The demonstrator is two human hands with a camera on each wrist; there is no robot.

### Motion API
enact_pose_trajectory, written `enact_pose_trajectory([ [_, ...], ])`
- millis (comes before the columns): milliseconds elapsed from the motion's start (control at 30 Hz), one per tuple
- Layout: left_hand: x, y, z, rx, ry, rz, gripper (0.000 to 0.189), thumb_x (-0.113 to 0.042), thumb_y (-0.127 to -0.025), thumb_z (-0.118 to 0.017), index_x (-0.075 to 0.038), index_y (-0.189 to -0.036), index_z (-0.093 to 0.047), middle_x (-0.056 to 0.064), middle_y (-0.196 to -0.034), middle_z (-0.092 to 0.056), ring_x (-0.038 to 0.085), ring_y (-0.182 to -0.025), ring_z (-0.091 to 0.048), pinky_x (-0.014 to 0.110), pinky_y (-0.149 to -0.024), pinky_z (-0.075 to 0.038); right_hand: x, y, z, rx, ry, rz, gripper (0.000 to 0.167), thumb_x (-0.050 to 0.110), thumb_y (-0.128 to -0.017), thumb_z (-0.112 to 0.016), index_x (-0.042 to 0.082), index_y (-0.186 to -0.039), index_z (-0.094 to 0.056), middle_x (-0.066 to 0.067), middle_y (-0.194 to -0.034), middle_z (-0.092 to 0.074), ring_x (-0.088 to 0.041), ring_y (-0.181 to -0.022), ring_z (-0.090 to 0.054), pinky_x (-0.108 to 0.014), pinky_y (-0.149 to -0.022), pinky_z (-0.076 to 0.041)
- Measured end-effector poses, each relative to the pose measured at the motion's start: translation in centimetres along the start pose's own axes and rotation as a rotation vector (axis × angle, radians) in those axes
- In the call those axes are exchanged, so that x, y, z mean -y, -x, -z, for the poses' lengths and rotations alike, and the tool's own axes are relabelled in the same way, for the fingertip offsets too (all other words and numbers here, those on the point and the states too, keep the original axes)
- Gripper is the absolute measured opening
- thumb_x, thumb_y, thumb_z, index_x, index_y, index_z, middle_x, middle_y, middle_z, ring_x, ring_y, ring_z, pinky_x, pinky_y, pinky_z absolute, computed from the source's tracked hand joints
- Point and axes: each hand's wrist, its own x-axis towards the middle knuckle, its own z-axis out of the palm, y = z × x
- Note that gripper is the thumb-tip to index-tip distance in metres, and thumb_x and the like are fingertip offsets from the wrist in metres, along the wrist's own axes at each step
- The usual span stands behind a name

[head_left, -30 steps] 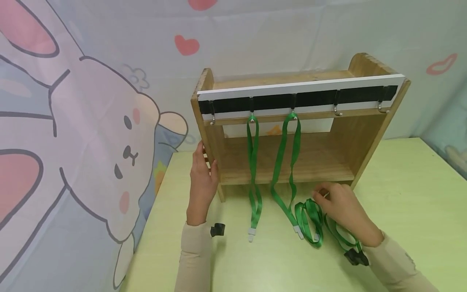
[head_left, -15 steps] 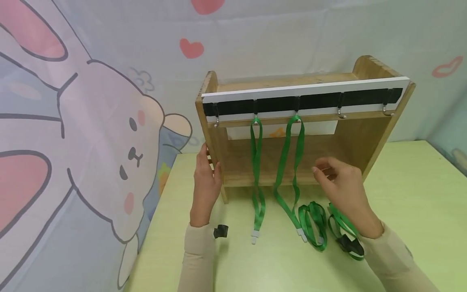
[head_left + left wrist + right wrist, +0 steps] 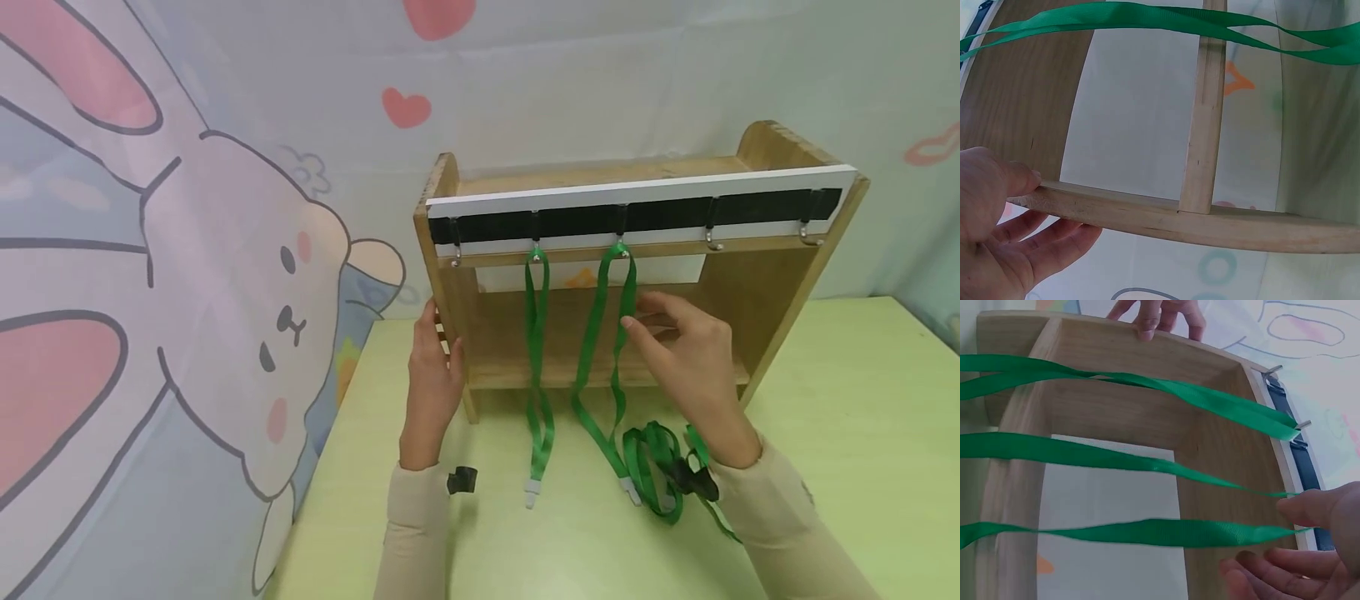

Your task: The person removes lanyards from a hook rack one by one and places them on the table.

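My left hand (image 3: 437, 379) grips the left side panel of a small wooden shelf (image 3: 791, 287). In the left wrist view its thumb lies on one face of the panel (image 3: 1129, 212) and the fingers on the other. Two green lanyards, one left (image 3: 534, 329) and one at the middle (image 3: 592, 325), hang in loops from metal hooks, their pale clips reaching down to the table. My right hand (image 3: 693, 354) is raised beside the middle lanyard, with thumb and fingers apart. In the right wrist view the thumb is by that lanyard's upper end, and nothing is pinched.
Across the shelf's top front runs a white board with a black strip (image 3: 667, 217); its far-left hook (image 3: 456, 254) and two right-hand hooks carry nothing. A coiled green lanyard (image 3: 651, 467) lies on the table (image 3: 840, 467), and another is partly hidden under the right wrist. A printed cloth hangs behind.
My right hand has risen from the lanyards on the table and moved left to the middle hanging lanyard. The left hand keeps its grip on the shelf. The head view has shifted slightly.
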Motion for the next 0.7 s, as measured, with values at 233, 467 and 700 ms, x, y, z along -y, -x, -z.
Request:
enact_pose_trajectory([
  [233, 0.0, 0.0, 0.0, -0.001, -0.012, -0.023, 0.061, 0.002, -0.101, -0.055, 0.004, -0.152, -0.021, 0.028, -0.132, -0.045, 0.041, -0.106, -0.06, 0.044, -0.075, -0.062, 1.1, -0.7, -1.2, 0.061, 0.085, 0.001, 0.016, 0.003, -0.09, -0.075, -0.008, -0.102, -0.071, -0.02, -0.087, -0.073, -0.033, -0.075, -0.072, -0.026, -0.065, -0.059],
  [467, 0.0, 0.1, 0.1, 0.0, -0.017, -0.017, 0.061, 0.003, -0.101, -0.056, 0.003, -0.151, -0.021, 0.028, -0.13, -0.046, 0.041, -0.106, -0.061, 0.044, -0.075, -0.062, 2.0, -1.4, -1.8, 0.104, 0.147, 0.016, 0.016, 0.006, -0.095, -0.07, -0.005, -0.085, -0.068, -0.02, -0.078, -0.072, -0.034, -0.066, -0.072, -0.05, -0.061, -0.058],
  [700, 0.0, 0.1, 0.0, -0.005, -0.005, -0.014, 0.062, 0.003, -0.1, -0.056, 0.001, -0.152, -0.021, 0.028, -0.129, -0.047, 0.041, -0.106, -0.061, 0.044, -0.075, -0.061, 2.1, -2.2, -2.1, 0.102, 0.221, 0.027, 0.018, 0.009, -0.094, -0.072, -0.004, -0.082, -0.072, -0.015, -0.071, -0.071, -0.031, -0.061, -0.067, -0.045, -0.054, -0.051],
])
